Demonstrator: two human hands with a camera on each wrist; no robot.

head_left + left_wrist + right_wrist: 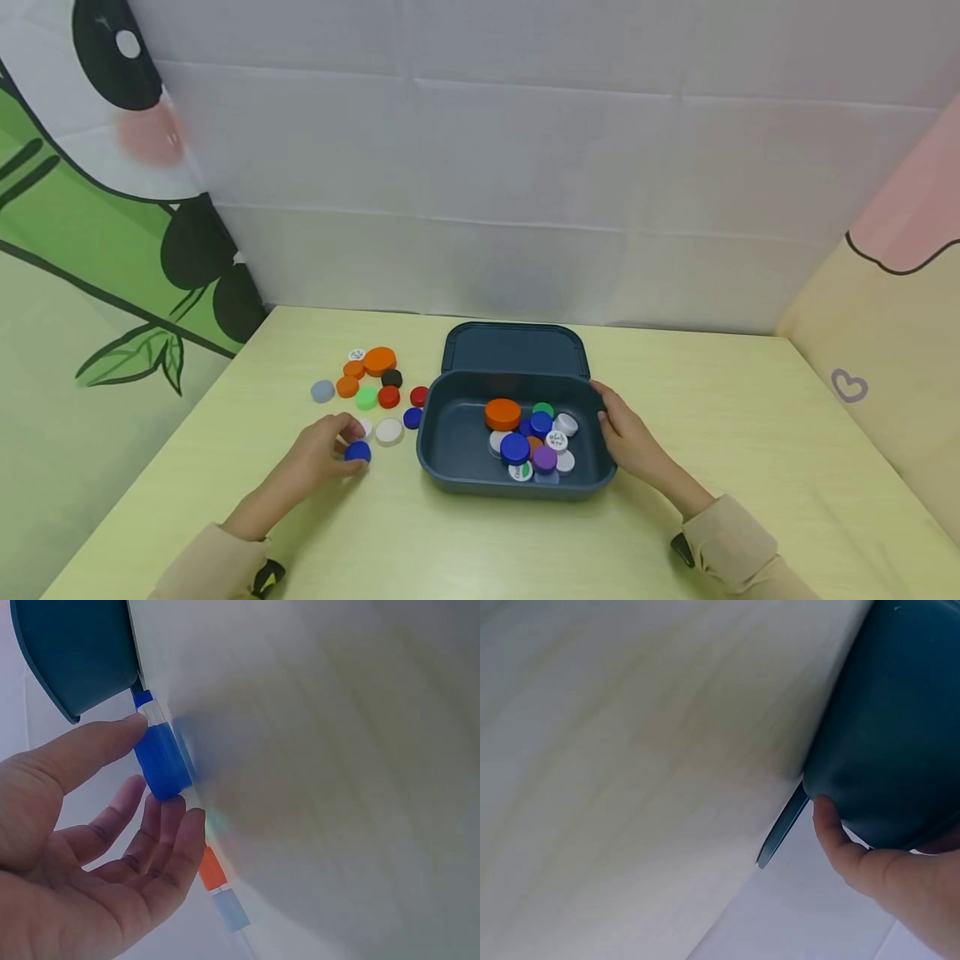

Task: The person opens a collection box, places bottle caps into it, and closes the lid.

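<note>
Blue cap: round, short, solid colour. I see left hand pinching it, thumb and fingertips; right hand grips dark blue-grey box.

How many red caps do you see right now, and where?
2. One red cap lies near the left edge of the box; another red cap lies left of it, beside the light green cap. More may be hidden under other caps in the box.
</note>
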